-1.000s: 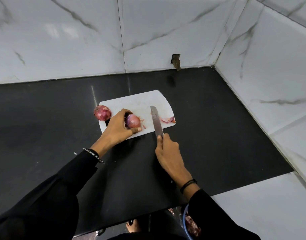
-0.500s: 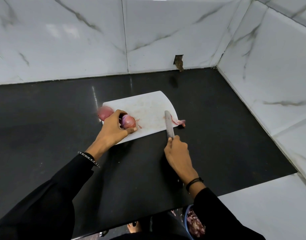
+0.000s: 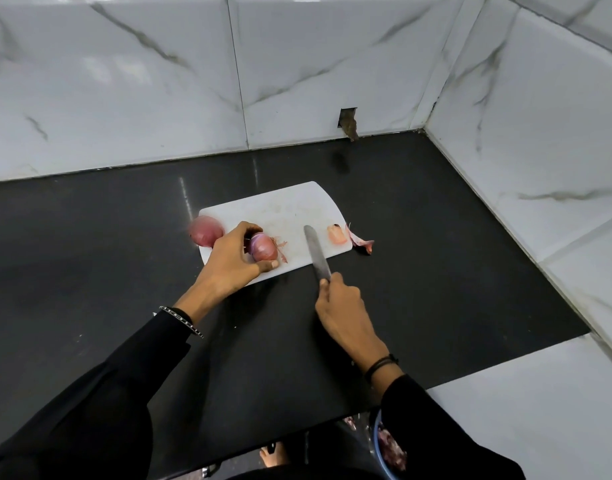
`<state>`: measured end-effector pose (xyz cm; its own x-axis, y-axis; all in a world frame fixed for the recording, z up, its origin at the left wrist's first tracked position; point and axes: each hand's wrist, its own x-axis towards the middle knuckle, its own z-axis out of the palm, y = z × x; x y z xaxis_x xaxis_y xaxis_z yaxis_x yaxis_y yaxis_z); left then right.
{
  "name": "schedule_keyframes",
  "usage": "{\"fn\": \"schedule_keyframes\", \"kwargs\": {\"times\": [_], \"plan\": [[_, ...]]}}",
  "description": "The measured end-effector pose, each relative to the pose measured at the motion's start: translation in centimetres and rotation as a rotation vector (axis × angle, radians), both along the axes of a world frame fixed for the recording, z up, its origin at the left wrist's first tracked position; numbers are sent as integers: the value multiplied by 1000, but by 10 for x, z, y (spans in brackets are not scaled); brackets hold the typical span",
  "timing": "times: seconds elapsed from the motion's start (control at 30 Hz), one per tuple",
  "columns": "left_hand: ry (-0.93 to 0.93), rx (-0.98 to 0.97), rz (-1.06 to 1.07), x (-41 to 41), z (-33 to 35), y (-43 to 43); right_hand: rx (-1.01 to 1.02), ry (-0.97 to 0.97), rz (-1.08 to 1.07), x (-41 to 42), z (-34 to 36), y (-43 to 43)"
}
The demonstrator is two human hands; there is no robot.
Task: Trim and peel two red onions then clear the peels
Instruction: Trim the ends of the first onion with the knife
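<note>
A white cutting board (image 3: pixel 283 206) lies on the black counter. My left hand (image 3: pixel 233 259) grips a red onion (image 3: pixel 261 247) on the board's near left part, thumb under it. A second red onion (image 3: pixel 205 231) sits at the board's left edge, partly off it. My right hand (image 3: pixel 342 306) holds a knife (image 3: pixel 316 251) by the handle, its blade lying on the board and pointing away from me. A cut onion end (image 3: pixel 336 234) rests at the board's right edge, and a peel strip (image 3: pixel 361 242) hangs off onto the counter. Small peel bits (image 3: pixel 282 249) lie right of the held onion.
Marble-tiled walls close off the counter (image 3: pixel 436 254) at the back and right, with a small hole (image 3: pixel 347 121) in the back wall. A blue-rimmed container with onion peels (image 3: pixel 389 448) sits below the counter's front edge, by my right sleeve.
The knife pushed the peel and cut end rightwards to the board's right edge, then drew back toward the middle. My left hand kept its grip on the onion.
</note>
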<state>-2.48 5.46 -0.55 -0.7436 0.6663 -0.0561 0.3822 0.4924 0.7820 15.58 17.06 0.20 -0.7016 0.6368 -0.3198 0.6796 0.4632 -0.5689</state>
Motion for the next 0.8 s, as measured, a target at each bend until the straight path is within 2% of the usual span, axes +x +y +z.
{"fn": "schedule_keyframes", "kwargs": {"times": [0.33,0.8], "plan": [[20,16,-77,11,-1,30,54,24,-300,38,3,59],[-14,36,-138,4,-4,60,-64,209,-124,13,16,36]]}}
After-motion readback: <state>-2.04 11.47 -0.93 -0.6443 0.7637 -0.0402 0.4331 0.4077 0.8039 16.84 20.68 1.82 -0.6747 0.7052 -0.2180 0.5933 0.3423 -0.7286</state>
